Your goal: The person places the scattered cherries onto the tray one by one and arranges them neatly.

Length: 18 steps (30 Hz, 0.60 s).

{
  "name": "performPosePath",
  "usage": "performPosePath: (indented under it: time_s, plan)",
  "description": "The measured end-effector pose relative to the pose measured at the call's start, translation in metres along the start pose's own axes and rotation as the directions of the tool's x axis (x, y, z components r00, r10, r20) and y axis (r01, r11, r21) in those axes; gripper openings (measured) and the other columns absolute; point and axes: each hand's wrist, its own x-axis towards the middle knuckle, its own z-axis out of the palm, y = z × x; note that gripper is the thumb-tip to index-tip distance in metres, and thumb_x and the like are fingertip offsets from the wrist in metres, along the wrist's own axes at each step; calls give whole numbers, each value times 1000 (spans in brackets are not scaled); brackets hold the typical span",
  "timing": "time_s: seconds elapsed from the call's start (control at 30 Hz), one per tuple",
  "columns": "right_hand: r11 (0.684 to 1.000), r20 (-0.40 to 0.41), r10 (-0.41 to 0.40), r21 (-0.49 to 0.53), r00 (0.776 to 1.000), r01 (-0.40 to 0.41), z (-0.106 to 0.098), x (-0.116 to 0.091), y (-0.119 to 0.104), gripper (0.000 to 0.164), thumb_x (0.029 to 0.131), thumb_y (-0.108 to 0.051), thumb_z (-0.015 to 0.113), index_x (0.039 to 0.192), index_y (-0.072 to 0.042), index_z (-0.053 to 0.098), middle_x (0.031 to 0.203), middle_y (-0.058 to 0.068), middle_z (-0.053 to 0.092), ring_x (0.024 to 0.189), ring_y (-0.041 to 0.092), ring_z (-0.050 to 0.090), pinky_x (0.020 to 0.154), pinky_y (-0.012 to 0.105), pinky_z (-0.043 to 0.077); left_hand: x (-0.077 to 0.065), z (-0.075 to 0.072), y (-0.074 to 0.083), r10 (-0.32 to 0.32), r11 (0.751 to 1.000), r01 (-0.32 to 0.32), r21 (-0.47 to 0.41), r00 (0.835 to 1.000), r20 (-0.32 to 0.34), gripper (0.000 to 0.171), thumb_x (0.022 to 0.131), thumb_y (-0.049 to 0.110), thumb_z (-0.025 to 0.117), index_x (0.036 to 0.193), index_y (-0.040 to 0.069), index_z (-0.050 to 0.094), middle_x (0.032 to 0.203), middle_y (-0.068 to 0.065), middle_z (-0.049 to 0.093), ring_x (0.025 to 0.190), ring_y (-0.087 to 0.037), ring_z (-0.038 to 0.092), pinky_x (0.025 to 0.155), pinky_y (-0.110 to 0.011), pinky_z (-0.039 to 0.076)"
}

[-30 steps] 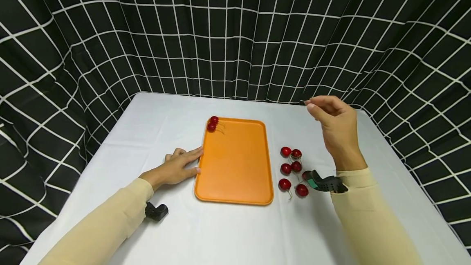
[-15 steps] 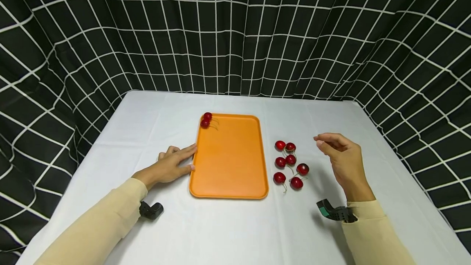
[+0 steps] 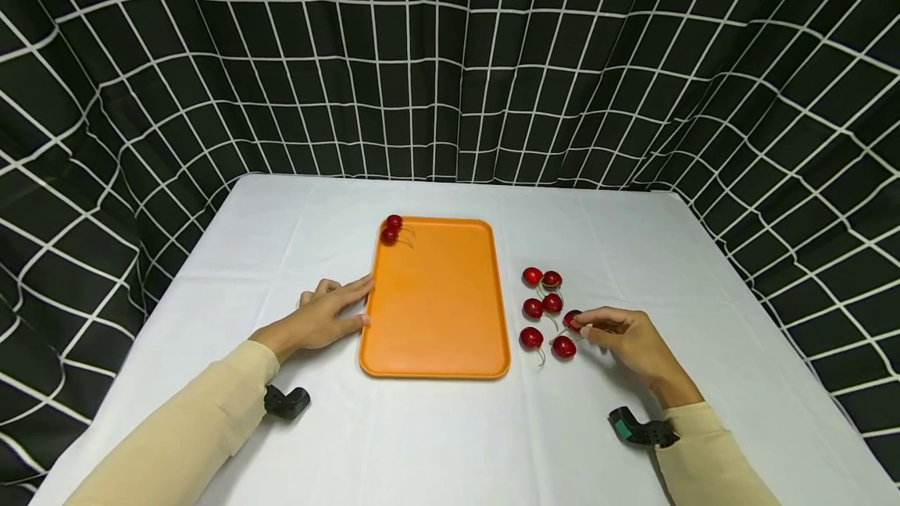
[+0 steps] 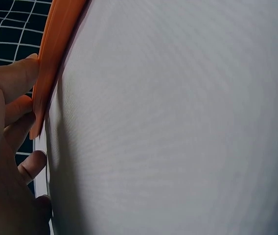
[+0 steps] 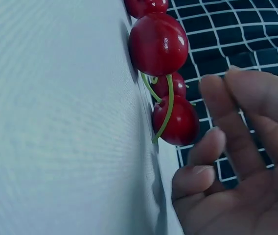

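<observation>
An orange tray (image 3: 436,311) lies on the white-covered table, with two red cherries (image 3: 391,229) at its far left corner. My left hand (image 3: 319,318) rests against the tray's left edge; in the left wrist view its thumb and fingers touch the orange rim (image 4: 48,73). Several more cherries (image 3: 532,308) with green stems lie to the right of the tray. At the rightmost cherry (image 3: 572,320) hovers my right hand (image 3: 629,342), fingertips bent toward it. The right wrist view shows thumb and forefinger close together beside a cherry (image 5: 175,120), with a gap between them and it.
The white tablecloth (image 3: 450,443) spreads around the tray. A black curtain (image 3: 450,61) with white grid lines surrounds the table's back and sides. A black wrist device (image 3: 288,403) sits on the left sleeve, another device (image 3: 643,428) on the right.
My right hand has come down from above the table's far right toward the rightmost cherry. My left hand has stayed at the tray's edge. The head view has shifted slightly.
</observation>
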Motion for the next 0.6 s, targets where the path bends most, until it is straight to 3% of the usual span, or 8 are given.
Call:
performPosePath:
  time_s: [0.17,0.4,0.6]
  plan:
    - [996,15,46,-73,999,-45,1,-2,5,20,88,-11,72,106,-4,74,105,10,70,89,17,58,64,30,42,-1,-1,2,10,1000,-10,-10,1000,-2,65,96,35,61,151,14,34,157,3,24,117,-26,30,85,-48,17]
    - [988,41,-3,-155,999,9,3,0,12,17,86,-6,72,103,-8,75,103,5,71,98,14,59,79,23,44,-2,-1,3,-1,1000,1,-5,1000,1,65,96,34,61,151,14,34,157,4,23,117,-26,30,85,-48,18]
    - [974,52,-14,-224,999,25,4,0,14,16,84,-2,73,98,-9,76,98,2,71,91,14,58,74,24,45,-1,1,1,19,1000,-19,-4,1000,1,66,96,36,61,151,13,34,157,3,23,117,-26,31,84,-47,18]
